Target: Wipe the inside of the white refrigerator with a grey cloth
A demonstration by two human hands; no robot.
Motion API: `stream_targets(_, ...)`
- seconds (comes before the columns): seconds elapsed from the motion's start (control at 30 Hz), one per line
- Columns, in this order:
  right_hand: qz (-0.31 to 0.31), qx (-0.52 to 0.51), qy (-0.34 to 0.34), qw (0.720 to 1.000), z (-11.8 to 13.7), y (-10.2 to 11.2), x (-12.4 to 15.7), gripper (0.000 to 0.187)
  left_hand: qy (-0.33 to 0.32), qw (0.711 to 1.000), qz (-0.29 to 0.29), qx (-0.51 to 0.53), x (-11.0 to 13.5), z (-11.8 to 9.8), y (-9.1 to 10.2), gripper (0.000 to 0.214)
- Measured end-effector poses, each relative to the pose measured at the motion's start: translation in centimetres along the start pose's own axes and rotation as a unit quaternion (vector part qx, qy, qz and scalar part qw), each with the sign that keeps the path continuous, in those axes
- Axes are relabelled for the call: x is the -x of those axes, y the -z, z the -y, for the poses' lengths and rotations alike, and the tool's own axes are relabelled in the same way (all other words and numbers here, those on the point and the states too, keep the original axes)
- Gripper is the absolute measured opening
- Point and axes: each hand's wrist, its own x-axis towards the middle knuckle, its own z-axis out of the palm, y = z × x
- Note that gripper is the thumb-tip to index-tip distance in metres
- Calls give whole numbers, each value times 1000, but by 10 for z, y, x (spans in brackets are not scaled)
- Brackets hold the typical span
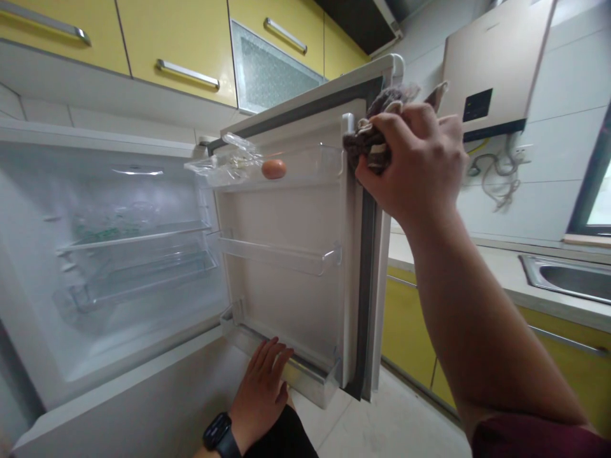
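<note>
My right hand [420,159] grips a bunched brown-grey cloth [365,143], pressed to the upper outer corner of the open fridge door [281,216]. The cloth covers part of the dark door gasket [370,254] there. My left hand [262,378], a black watch on its wrist, rests with fingers stretched out at the front of the lowest clear door bin [315,378]. In the top door bin sit a brown egg [273,168] and a crumpled clear plastic bag [233,156]. The middle door bin [281,251] holds nothing visible.
Left of the door is the fridge interior [157,337], with a glass shelf [138,235] bearing a plastic bag with something green. Yellow cabinets [176,38] hang above. To the right are a counter with a sink [573,280] and a wall-mounted water heater [496,63].
</note>
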Motion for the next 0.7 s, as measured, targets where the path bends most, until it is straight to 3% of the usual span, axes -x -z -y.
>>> stream_targets(0.17,-4,-19,33,999,8,1,41,43,12,1000,7,11,-2,-2,1,79)
stream_targets(0.5,28,22,-1,999,10,-7,156,50,12,999,21,31,-7,-4,1,78)
stream_targets(0.7,13,-57,-17,998,1,-14,227,57,14,999,26,18,-8,-4,2,75)
